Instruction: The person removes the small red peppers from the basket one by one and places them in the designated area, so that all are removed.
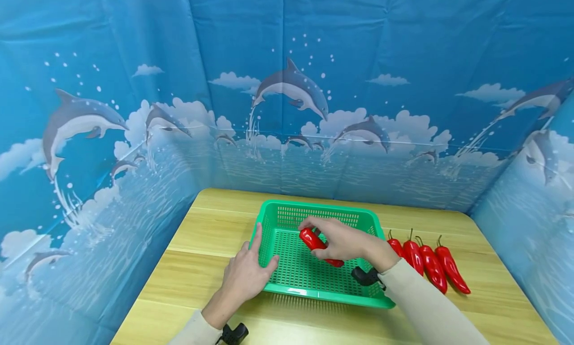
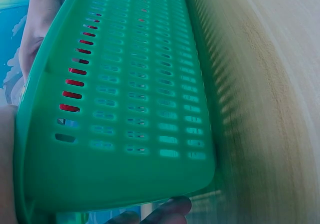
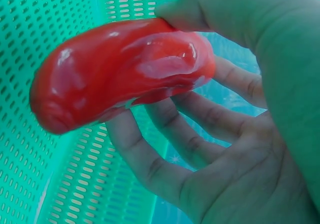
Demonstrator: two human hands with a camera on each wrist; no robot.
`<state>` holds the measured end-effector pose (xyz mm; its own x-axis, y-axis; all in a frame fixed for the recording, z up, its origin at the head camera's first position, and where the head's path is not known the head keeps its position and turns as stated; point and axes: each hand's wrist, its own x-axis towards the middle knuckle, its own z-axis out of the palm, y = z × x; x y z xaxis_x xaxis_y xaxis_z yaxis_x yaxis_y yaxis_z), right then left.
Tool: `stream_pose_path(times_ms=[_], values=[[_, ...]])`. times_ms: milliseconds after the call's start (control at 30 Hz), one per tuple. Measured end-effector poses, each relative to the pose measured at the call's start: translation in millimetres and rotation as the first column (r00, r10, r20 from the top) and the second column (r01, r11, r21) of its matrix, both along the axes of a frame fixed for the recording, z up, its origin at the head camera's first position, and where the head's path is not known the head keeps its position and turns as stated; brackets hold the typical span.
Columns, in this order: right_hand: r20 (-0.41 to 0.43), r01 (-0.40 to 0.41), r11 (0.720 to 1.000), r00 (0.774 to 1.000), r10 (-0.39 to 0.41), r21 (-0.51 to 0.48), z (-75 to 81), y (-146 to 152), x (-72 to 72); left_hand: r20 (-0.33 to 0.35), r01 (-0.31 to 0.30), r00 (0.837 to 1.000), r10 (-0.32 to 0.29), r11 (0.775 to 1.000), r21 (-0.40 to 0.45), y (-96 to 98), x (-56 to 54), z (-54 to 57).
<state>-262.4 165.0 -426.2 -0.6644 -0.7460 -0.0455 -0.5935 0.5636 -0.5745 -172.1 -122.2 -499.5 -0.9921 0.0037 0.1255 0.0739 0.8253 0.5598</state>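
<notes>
A green plastic basket (image 1: 296, 288) with slotted walls sits on the wooden table. At its near left corner my left hand (image 1: 245, 274) holds the rim, thumb at the inner side and fingers along the outer left wall; some fingertips (image 2: 175, 207) show in the left wrist view. My right hand (image 1: 343, 239) holds a glossy red chili pepper (image 1: 312, 239) over the basket's inside, thumb on one side and fingers on the other. In the right wrist view the chili pepper (image 3: 115, 67) shows a blunt, rounded end; its stem is out of sight.
Several red chili peppers (image 1: 432, 266) with green stems lie in a row right of the basket, partly behind my right forearm. The wooden table (image 1: 179, 270) ends at a blue dolphin-printed curtain (image 1: 287, 171) behind and at the sides.
</notes>
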Motion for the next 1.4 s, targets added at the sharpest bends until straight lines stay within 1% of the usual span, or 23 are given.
stream_pose_path(times_ms=[267, 533, 733, 1067, 1200, 1267, 1400], values=[[0.0, 0.022, 1.0, 1.0, -0.022, 0.009, 4.0, 9, -0.8, 0.003, -0.001, 1.0, 0.001, 1.0, 0.003, -0.2, 1.3, 0.2], [0.009, 0.024, 1.0, 1.0, -0.024, -0.013, 5.9, 18, 1.1, 0.005, -0.003, 1.0, 0.003, 1.0, 0.019, 0.8, 2.2, -1.6], [-0.016, 0.03, 0.999, 0.999, -0.03, -0.015, 5.6, 25, -0.4, 0.004, -0.003, 1.0, 0.003, 1.0, 0.02, 0.9, 2.0, -2.5], [0.032, 0.099, 0.995, 0.995, -0.098, -0.032, 8.9, 34, -1.6, -0.016, -0.005, 1.0, 0.006, 1.0, 0.017, 1.1, 1.7, -2.0], [0.043, 0.1, 0.994, 0.994, -0.098, -0.052, 11.3, 38, -1.2, -0.03, -0.009, 1.0, 0.01, 1.0, 0.018, 1.2, 1.6, -2.3], [0.034, 0.098, 0.993, 0.995, -0.096, -0.063, 12.1, 41, -1.3, -0.03, -0.011, 0.999, 0.011, 1.0, 0.015, 1.2, 1.6, -2.6], [-0.011, 0.095, 0.993, 0.995, -0.096, -0.071, 12.4, 48, -2.7, -0.029, -0.01, 1.0, 0.011, 1.0, 0.011, 1.2, 1.5, -2.9]])
